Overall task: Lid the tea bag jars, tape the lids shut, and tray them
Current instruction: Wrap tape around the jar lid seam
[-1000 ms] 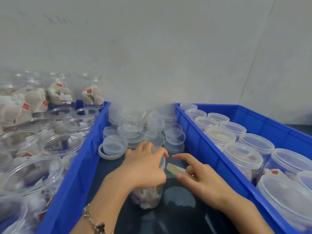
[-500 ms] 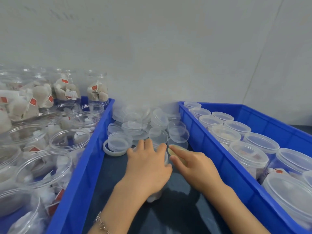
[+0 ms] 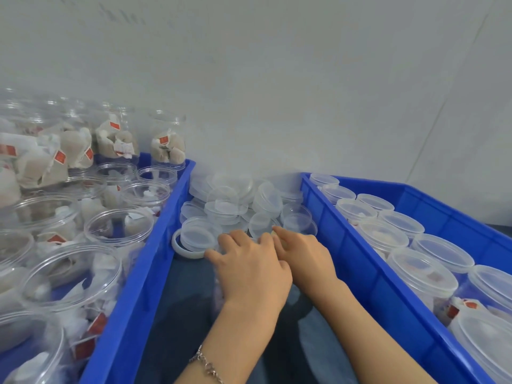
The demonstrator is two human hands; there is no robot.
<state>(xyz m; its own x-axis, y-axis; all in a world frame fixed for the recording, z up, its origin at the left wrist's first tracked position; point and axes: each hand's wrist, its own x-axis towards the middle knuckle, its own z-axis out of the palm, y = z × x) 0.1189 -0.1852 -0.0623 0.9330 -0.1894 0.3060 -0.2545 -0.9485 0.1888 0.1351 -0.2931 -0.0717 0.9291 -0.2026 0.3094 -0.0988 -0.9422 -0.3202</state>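
Note:
My left hand (image 3: 249, 270) lies over the top of a clear tea bag jar (image 3: 219, 297) standing on the dark surface between two blue trays, fingers curled round its lid. The jar is almost wholly hidden under the hand. My right hand (image 3: 302, 256) is against the jar's far right side, holding a short tan tape strip (image 3: 273, 231) at the lid's edge; only the strip's tip shows by the index finger. Loose clear lids (image 3: 230, 206) are piled just beyond both hands.
The left blue tray (image 3: 155, 245) holds several open jars of tea bags (image 3: 119, 225), with more stacked behind. Several lidded jars (image 3: 424, 273) fill the right blue tray (image 3: 346, 236). A white tape roll (image 3: 182, 249) lies under a lid left of my hands. A wall stands behind.
My right hand carried the tape strip from beside the jar up to the lid's far edge. My left hand stayed on the jar top. The view tilted closer over the hands.

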